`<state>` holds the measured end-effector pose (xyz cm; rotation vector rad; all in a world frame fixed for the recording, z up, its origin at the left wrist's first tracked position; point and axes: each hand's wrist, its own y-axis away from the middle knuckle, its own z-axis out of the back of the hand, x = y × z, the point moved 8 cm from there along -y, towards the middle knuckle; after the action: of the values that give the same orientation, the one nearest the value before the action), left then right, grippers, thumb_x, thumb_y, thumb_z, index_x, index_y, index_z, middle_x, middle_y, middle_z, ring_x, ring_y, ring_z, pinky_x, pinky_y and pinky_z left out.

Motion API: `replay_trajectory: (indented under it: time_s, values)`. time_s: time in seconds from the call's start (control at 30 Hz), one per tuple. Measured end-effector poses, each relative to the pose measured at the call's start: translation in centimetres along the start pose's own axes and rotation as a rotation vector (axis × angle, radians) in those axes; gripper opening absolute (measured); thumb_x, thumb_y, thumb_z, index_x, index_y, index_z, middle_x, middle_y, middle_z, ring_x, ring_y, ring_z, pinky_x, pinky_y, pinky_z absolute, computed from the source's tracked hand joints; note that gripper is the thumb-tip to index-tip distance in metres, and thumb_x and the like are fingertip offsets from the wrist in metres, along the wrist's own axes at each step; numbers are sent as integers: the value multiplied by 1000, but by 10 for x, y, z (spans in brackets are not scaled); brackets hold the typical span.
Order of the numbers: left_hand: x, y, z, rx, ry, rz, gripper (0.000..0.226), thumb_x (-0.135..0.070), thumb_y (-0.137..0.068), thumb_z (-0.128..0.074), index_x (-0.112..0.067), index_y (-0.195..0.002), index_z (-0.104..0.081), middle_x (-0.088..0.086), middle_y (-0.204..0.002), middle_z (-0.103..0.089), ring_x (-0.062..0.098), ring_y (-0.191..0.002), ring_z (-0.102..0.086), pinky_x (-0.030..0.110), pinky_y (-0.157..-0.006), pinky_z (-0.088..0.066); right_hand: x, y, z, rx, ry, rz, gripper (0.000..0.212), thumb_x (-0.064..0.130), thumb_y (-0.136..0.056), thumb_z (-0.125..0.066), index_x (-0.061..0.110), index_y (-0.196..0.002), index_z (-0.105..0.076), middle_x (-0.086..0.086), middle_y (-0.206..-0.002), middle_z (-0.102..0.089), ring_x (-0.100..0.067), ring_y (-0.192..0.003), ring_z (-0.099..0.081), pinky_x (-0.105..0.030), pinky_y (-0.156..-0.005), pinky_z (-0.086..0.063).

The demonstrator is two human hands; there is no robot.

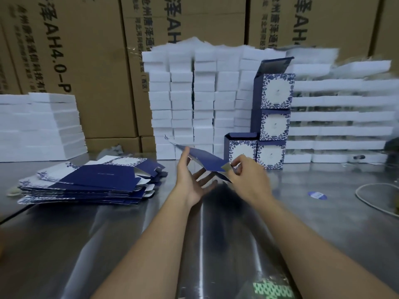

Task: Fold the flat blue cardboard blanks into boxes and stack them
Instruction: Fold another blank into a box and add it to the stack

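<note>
A shiny metal desk (86,244) ran from the near edge to the far wall, with both forearms reaching out over its middle. The left hand (190,182) lay palm up with its fingers spread and straight beneath a blue blank (207,160), its thumb against the blank's far left edge. The right hand (248,175) pinched the blank's near right corner between thumb and fingertips, holding it tilted above the desk. To the right lay a round blue sticker (317,195) and a looped white cable (371,201). To the left sat a pile of flat blanks (97,180). Just behind the hands stood one folded box (241,147), touching a stack of three folded boxes (274,124), the top one with its lid raised. White foam blocks (194,93) rose behind, backed by brown cartons (86,61).
</note>
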<state>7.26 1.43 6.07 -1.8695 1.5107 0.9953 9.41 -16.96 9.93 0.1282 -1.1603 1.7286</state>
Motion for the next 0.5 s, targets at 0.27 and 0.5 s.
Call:
replay_trajectory:
  time_s: [0.27,0.5]
  values:
    - [-17,0,1,40,-71,-37,40,-74,-72,-75,-40,-91,-84,7,-118,-79,26,-91,-79,39,-81,-60,-9,4,-9,253,-499,-280,37,46,-84,-70,45,-116,-52,13,-109,-61,-15,-96,-67,-38,-85,-55]
    - [-40,9,-6,29,-206,-250,95,-72,-64,-86,-56,-146,-42,-7,-133,-66,14,-111,-72,38,-98,-55,4,0,4,338,-856,-337,48,37,-72,-56,38,-119,-68,-3,-116,-76,-27,-103,-68,-37,-83,-52]
